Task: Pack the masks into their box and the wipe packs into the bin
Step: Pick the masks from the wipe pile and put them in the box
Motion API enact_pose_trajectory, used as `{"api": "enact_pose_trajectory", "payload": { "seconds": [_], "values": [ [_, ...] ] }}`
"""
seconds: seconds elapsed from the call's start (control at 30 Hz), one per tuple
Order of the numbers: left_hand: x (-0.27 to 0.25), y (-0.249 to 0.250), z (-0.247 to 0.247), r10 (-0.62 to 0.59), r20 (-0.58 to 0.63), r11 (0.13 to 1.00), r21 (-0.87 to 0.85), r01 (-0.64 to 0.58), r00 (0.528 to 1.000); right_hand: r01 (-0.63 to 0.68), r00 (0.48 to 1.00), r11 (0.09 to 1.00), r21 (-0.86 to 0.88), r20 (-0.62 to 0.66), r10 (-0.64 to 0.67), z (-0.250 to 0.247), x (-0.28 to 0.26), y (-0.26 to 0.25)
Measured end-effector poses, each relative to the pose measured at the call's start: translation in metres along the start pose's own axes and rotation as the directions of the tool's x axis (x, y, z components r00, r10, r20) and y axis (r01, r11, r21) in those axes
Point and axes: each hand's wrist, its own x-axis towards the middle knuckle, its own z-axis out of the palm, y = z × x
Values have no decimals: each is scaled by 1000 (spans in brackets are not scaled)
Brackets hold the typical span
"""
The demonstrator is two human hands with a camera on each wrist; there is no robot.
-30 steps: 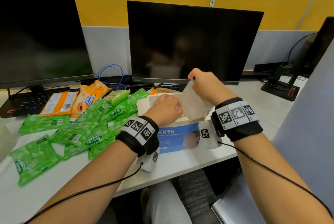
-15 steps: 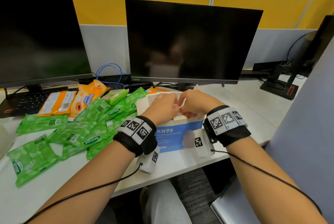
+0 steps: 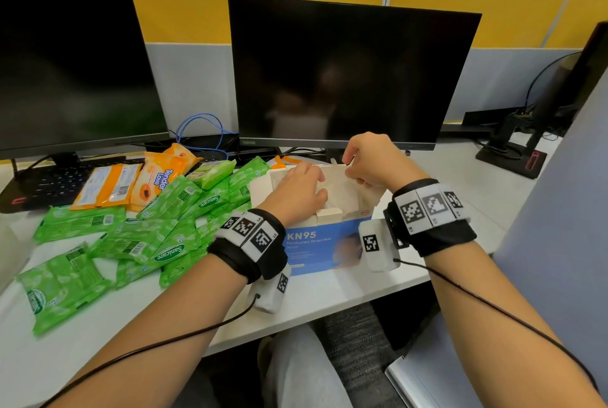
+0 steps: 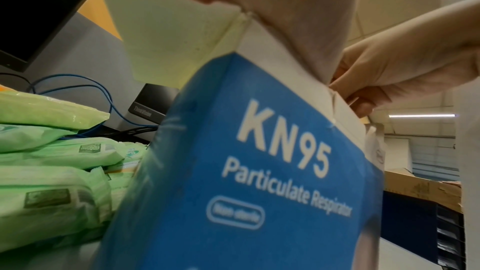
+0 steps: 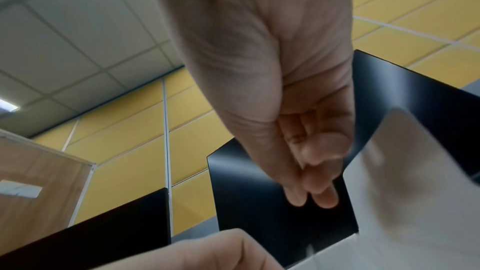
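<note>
The blue KN95 mask box (image 3: 316, 243) stands open-topped near the desk's front edge and fills the left wrist view (image 4: 259, 171). My left hand (image 3: 296, 190) lies over the box opening with its fingers pressing down inside; what is under them is hidden. My right hand (image 3: 365, 160) is at the box's back right corner, thumb and forefinger pinching the white lid flap (image 3: 332, 166). Its fingertips (image 5: 311, 200) are held together. Green wipe packs (image 3: 158, 236) lie heaped left of the box, with orange packs (image 3: 131, 183) behind them.
Two dark monitors (image 3: 345, 72) stand behind the box, with a keyboard (image 3: 49, 183) and a blue cable (image 3: 200, 131) at the back left. A pale translucent container (image 3: 10, 253) shows at the left edge. A grey partition (image 3: 559, 210) rises on the right.
My right hand lowered a white mask packet into the box, then rose to the back flap. My left hand stayed on the box opening.
</note>
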Motion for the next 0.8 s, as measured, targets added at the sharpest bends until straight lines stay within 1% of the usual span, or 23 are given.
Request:
{"api": "enact_pose_trajectory", "payload": {
  "seconds": [0.07,0.1,0.13,0.17,0.2,0.23,0.27,0.3,0.37,0.4,0.47,0.5,0.53,0.57,0.63,0.7,0.77,0.8],
  "values": [
    [-1,1,-1,-11,-4,1000,-15,11,1000,12,1000,1000,-1,-20,-12,0,0,-3],
    [-1,1,-1,-16,-9,1000,-25,16,1000,19,1000,999,27,6,-19,1,-1,-3],
    [-1,1,-2,-23,-15,999,-36,22,1000,21,998,998,55,56,-24,2,-1,-4],
    [-2,2,-2,-30,-20,999,-44,29,999,14,991,998,57,134,-22,5,-2,-5],
    [-2,2,-2,-36,-22,998,-46,35,999,-2,975,1000,27,224,-4,7,-2,-4],
    [-2,2,-2,-42,-24,998,-44,41,999,-18,960,1000,-17,280,22,11,-2,-4],
    [-1,2,-2,-50,-25,998,-41,49,998,-28,956,998,-47,290,40,14,-2,-3],
    [0,2,-2,-56,-24,998,-33,56,998,-35,963,998,-51,267,48,17,-2,-2],
    [1,2,-2,-55,-17,998,-6,55,998,-18,984,1000,-16,178,20,20,-1,-2],
    [1,2,-2,-55,-8,998,1,55,998,3,985,1000,-14,174,0,22,-2,-2],
    [1,2,-2,-59,8,998,-2,59,998,32,968,996,-81,250,-11,27,-3,-3],
    [1,1,-2,-59,5,998,-9,59,998,35,962,992,-119,274,-1,29,-3,-3],
    [0,1,-2,-56,-6,998,-23,56,998,35,963,990,-135,271,4,31,-2,-3],
    [0,1,-2,-52,-20,998,-39,51,998,42,969,990,-131,245,-8,32,-2,-3],
    [-1,-1,-3,-50,-44,997,-55,48,998,66,990,990,-126,130,-50,30,-3,-1],
    [0,-4,-4,-59,-68,997,-48,56,996,80,997,985,-153,35,-75,24,-2,0],
    [0,-6,-5,-53,-79,998,-35,51,995,82,997,982,-171,27,-79,20,0,-4],
    [0,-7,-4,-48,-77,998,-32,46,996,63,997,987,-150,44,-57,19,1,-6]
  ]
}}
